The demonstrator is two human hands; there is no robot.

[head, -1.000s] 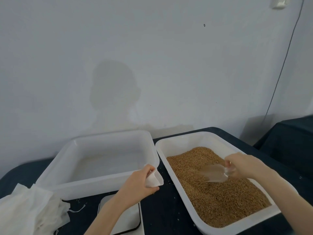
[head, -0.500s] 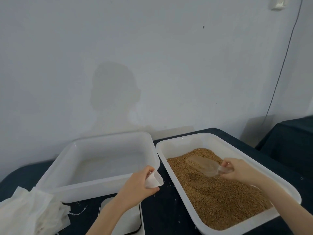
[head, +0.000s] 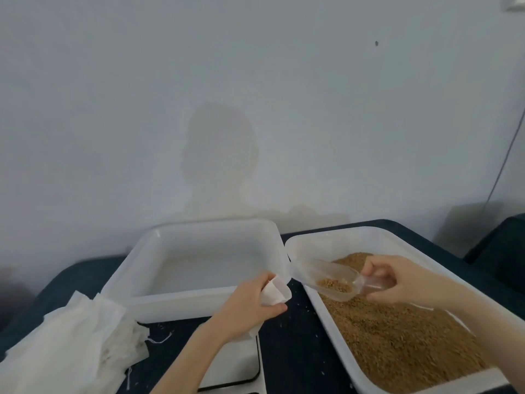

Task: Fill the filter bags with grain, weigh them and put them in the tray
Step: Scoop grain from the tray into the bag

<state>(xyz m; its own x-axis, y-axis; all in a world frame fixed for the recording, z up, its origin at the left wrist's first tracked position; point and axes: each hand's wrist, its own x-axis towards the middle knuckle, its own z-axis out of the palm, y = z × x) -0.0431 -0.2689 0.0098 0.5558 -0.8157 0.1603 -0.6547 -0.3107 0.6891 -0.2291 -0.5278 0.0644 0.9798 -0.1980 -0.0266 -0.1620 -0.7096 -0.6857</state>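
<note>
My left hand (head: 250, 305) grips a small white filter bag (head: 277, 291) with its mouth held open, between the two trays. My right hand (head: 397, 282) holds the handle of a clear plastic scoop (head: 326, 280) carrying some brown grain. The scoop's lip points left toward the bag, above the left rim of the white grain tray (head: 335, 243), which is filled with brown grain (head: 397, 336). An empty white tray (head: 210, 251) sits to the left. A white scale (head: 235, 362) lies under my left forearm, partly hidden.
A pile of white filter bags (head: 65, 345) lies at the front left on the dark blue table (head: 289, 351). Loose grains are scattered on the table between the trays. A plain wall stands right behind the trays, with a cable (head: 505, 155) at the right.
My right hand lifted the scoop out of the grain with a load in it and moved it left toward the bag. My left hand kept the bag in about the same place.
</note>
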